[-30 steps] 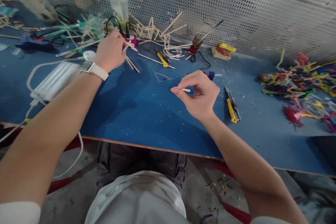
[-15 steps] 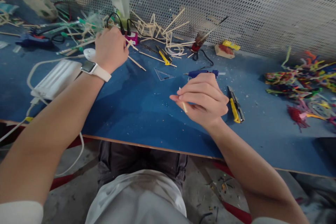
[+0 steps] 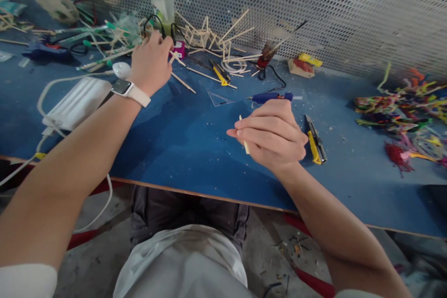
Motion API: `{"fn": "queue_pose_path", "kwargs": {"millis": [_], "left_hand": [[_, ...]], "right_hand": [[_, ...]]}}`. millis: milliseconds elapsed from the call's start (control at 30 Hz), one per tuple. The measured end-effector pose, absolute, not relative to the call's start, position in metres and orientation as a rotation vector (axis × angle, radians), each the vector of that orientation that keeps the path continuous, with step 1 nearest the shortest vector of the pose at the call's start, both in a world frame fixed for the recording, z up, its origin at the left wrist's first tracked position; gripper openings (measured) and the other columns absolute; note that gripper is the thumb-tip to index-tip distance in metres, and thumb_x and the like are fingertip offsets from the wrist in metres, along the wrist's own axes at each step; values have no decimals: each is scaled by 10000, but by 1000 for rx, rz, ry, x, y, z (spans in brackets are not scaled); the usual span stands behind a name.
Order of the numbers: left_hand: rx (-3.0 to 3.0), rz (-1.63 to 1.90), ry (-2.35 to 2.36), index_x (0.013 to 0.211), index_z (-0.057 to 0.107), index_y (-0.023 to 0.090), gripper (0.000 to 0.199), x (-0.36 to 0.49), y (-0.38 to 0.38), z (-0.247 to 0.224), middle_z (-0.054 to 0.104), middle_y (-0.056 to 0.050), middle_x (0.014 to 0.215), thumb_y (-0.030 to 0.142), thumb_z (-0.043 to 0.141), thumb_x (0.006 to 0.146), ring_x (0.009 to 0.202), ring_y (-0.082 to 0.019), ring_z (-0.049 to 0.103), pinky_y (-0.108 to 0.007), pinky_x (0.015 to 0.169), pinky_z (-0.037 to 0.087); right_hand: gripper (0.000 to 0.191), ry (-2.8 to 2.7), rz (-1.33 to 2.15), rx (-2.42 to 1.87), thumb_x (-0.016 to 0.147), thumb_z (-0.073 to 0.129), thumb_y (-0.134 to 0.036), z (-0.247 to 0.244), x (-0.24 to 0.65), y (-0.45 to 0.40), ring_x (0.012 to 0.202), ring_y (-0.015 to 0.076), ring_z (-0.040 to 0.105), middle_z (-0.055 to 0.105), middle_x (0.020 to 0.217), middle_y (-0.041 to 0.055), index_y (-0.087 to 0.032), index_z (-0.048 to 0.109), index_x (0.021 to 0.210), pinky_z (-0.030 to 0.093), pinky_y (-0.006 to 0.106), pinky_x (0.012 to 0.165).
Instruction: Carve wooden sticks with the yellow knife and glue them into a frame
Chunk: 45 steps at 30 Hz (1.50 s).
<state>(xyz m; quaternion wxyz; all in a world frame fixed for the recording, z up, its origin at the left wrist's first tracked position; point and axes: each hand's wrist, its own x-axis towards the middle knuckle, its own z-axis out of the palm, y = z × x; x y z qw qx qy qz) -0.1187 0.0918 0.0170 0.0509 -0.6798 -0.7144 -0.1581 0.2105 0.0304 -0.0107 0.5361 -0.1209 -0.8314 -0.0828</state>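
Note:
My right hand [image 3: 275, 135] pinches a short pale wooden stick [image 3: 246, 143] between thumb and fingers, over the blue table. Behind it lies a blue glue gun [image 3: 270, 98], and to its right a yellow cutter knife [image 3: 315, 142]. My left hand [image 3: 152, 62], with a watch [image 3: 122, 86] on the wrist, reaches to the back left beside a pink box [image 3: 179, 50]. Its fingers are bent and partly apart; whether they touch anything among the sticks there cannot be made out. A clear triangle ruler [image 3: 218, 98] lies between the hands.
A white power adapter [image 3: 78, 102] with cables lies at the left. Along the back stand a cup [image 3: 161, 0], a wooden stick frame [image 3: 202, 35] and another cutter [image 3: 220, 73]. Colourful threads [image 3: 394, 107] are heaped at the right. The table's front edge [image 3: 202, 195] is near my lap.
The fingers of my left hand have lifted and spread somewhat. My right hand still holds the stick, which is turned slightly. The whole view has shifted a little.

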Motion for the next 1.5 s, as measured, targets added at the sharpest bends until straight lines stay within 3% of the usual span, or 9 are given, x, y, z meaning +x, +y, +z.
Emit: {"fn": "queue_pose_path", "kwargs": {"millis": [233, 367, 467, 633, 867, 1100, 1233, 1367, 1500], "left_hand": [[-2061, -482, -2189, 1612, 626, 271, 586, -122, 93, 17, 584, -134, 1628, 365, 400, 1080, 1396, -362, 572, -594, 1246, 503], [-2058, -502, -2155, 1601, 631, 218, 578, -124, 95, 14, 592, -141, 1603, 329, 471, 1056, 1391, -381, 580, -650, 1210, 518], [-2073, -536, -2175, 1627, 599, 286, 566, -126, 96, 12, 572, -93, 1630, 380, 441, 1091, 1407, -353, 552, -636, 1244, 485], [-2090, -521, -2166, 1597, 617, 214, 596, -125, 96, 14, 573, -164, 1606, 365, 402, 1062, 1380, -389, 564, -644, 1202, 491], [-2054, -506, -2230, 1475, 675, 251, 510, -125, 95, 16, 612, -112, 1535, 407, 357, 1109, 1277, -307, 584, -539, 1192, 500], [-2088, -507, -2252, 1391, 768, 169, 465, -127, 94, 19, 631, -167, 1508, 363, 453, 1109, 1283, -352, 620, -563, 1146, 542], [-2091, -742, -2154, 1179, 802, 192, 321, -134, 109, 7, 678, -124, 1334, 407, 570, 1122, 1138, -284, 598, -522, 1125, 542], [-2274, -1066, -1897, 971, 785, 234, 244, -133, 128, -7, 715, -67, 935, 467, 776, 1043, 960, -237, 597, -496, 1077, 542], [-2644, -1486, -1563, 1053, 763, 228, 417, -104, 120, -10, 773, -44, 919, 644, 776, 1068, 859, -185, 671, -448, 940, 631]], "right_hand": [[135, -2003, -140, -286, 1043, 894, -350, -14, 215, 30, 730, 204, 711, 815, 847, -62, -415, 839, 938, 554, 439, 734], [200, -1979, -239, -298, 1061, 874, -377, -10, 211, 29, 682, 200, 726, 838, 817, -54, -383, 839, 864, 544, 428, 664], [230, -1942, -288, -250, 1054, 882, -357, -7, 209, 27, 643, 186, 731, 856, 801, -61, -362, 835, 830, 524, 416, 606], [315, -2046, -194, -368, 1093, 820, -411, -8, 212, 26, 645, 202, 712, 856, 794, -41, -366, 843, 782, 548, 442, 636], [178, -1932, -166, -206, 1064, 864, -260, -11, 210, 29, 708, 193, 747, 912, 977, -69, -436, 885, 1080, 566, 417, 654], [151, -1914, -149, -260, 1124, 804, -290, -19, 206, 39, 746, 192, 785, 904, 980, -54, -420, 880, 1111, 620, 424, 679], [92, -1850, 48, -339, 1091, 852, -320, -18, 206, 41, 834, 207, 803, 864, 989, -23, -390, 896, 1050, 658, 432, 774], [116, -1751, 203, -554, 1040, 909, -436, -18, 206, 44, 845, 219, 801, 828, 939, 0, -347, 897, 965, 683, 420, 784], [257, -1731, 368, -654, 1049, 874, -554, -22, 207, 53, 800, 216, 794, 827, 934, 0, -353, 876, 1209, 695, 400, 746]]}}
